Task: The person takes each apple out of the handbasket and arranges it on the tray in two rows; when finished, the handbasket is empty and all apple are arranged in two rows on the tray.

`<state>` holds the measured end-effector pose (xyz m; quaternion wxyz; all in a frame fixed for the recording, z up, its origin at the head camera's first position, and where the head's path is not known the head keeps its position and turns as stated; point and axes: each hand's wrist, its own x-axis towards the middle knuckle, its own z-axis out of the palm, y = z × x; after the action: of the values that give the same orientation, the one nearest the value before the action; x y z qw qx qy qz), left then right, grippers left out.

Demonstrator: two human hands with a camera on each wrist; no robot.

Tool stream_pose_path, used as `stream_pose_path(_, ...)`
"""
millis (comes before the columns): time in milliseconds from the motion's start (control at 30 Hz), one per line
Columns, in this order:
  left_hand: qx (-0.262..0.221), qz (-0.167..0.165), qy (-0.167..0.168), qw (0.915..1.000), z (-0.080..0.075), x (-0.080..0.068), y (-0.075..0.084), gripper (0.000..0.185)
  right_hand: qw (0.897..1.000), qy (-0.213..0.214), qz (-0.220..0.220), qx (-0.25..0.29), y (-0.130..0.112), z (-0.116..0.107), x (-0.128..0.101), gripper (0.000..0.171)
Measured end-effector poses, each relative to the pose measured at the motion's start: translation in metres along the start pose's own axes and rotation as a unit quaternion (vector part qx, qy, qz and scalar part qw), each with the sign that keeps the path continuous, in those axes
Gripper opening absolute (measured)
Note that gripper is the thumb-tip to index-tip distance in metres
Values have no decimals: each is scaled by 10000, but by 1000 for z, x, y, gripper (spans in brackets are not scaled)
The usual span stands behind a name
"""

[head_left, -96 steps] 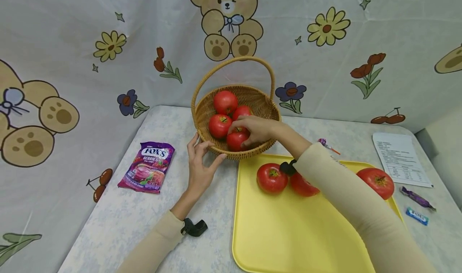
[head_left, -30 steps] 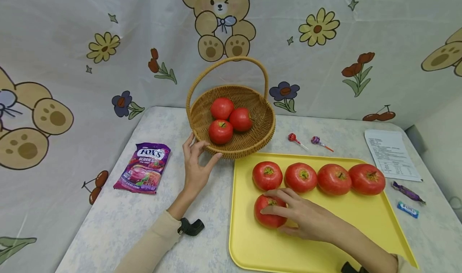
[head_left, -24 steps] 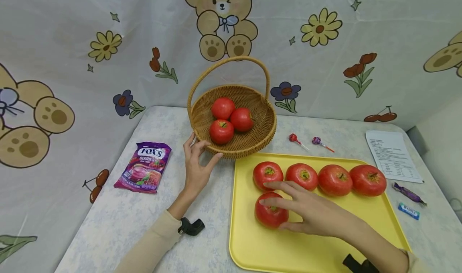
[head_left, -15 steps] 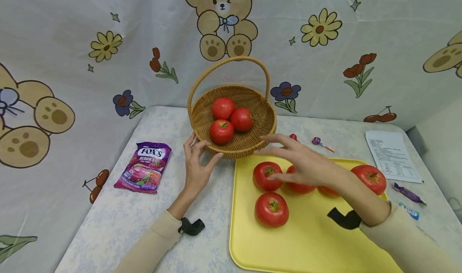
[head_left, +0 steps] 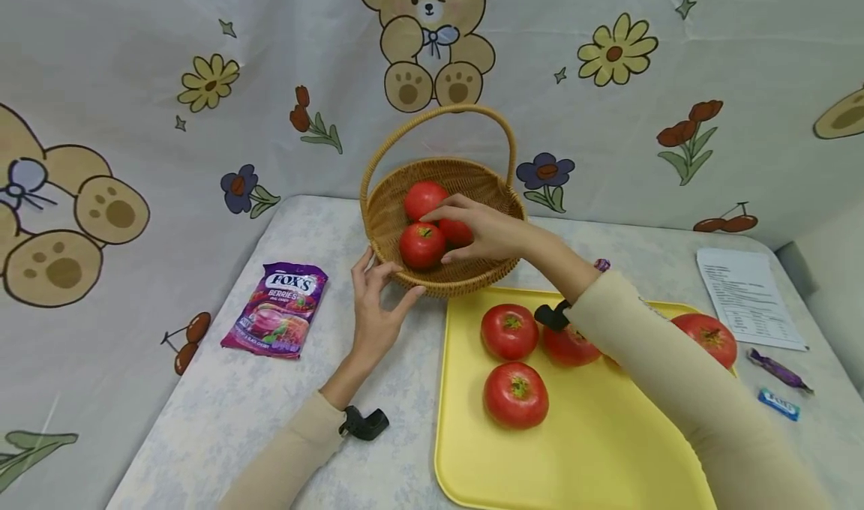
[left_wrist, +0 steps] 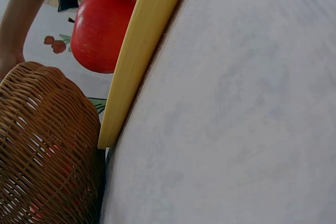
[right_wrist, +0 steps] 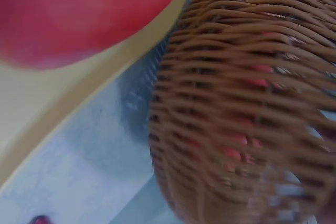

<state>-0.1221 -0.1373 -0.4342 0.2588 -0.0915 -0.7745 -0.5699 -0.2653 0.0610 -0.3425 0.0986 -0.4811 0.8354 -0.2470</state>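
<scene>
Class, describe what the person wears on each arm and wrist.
Both arms have long cream sleeves reaching the wrists. A small black device sits at the left wrist, another at the right wrist. The left hand and right hand are bare, without gloves.

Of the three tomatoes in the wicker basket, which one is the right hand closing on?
The right hand is on the right-hand tomato, mostly hidden under its fingers. The rear tomato and the front tomato lie uncovered.
</scene>
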Motion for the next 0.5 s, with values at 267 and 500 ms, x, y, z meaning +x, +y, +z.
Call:
stream_pose_path(267, 3, 0, -124, 9999, 2, 0, 0, 38, 9984, -529, 210, -8, 14, 12, 27, 62)
stream_pose_path(500, 51, 1, -110, 9999, -1, 2, -2, 37, 9968, -785, 103, -59, 21, 19, 42, 63)
